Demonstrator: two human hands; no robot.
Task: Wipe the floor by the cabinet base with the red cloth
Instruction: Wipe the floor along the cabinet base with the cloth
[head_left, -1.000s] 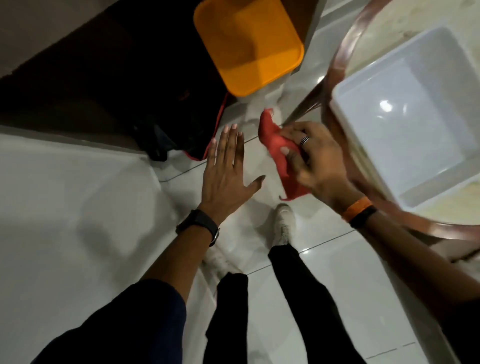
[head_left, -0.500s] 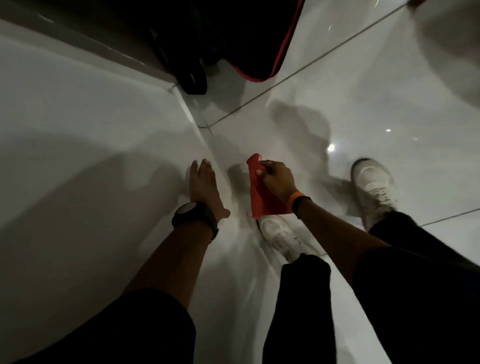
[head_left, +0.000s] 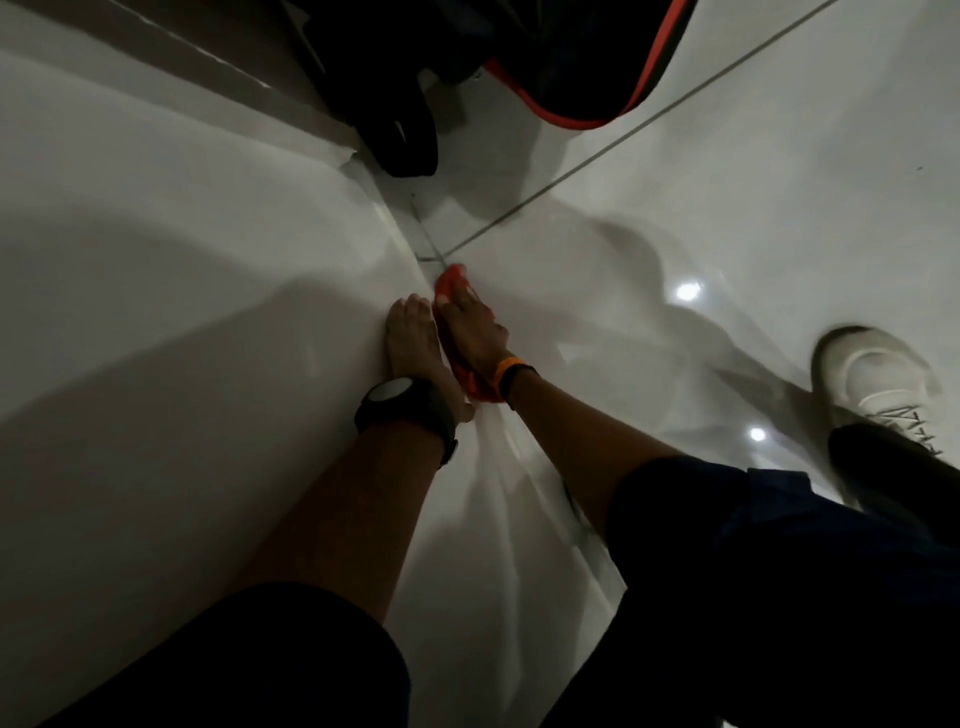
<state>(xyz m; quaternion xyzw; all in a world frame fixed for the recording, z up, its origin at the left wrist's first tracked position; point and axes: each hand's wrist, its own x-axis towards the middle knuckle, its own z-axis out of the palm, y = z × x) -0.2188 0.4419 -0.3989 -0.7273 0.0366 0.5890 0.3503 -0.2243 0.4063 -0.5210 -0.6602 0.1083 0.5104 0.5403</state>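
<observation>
The red cloth (head_left: 451, 280) lies on the glossy white floor tiles (head_left: 649, 218), right where they meet the base of the white cabinet (head_left: 182, 260). My right hand (head_left: 470, 325), with an orange wristband, presses flat on the cloth and covers most of it; red shows past the fingertips and under the wrist. My left hand (head_left: 413, 343), wearing a black watch, rests flat with fingers together against the cabinet's lower face, beside the right hand and touching it.
A black bag with red trim (head_left: 587, 62) and a dark shoe-like object (head_left: 402, 135) sit on the floor beyond the hands. My white sneaker (head_left: 872, 384) stands at the right. A grey grout line (head_left: 623, 150) runs diagonally across the tiles.
The view has dropped from the table and orange bin down to the floor. My right hand has carried the cloth down onto the tiles at the cabinet base. The left hand now leans on the cabinet.
</observation>
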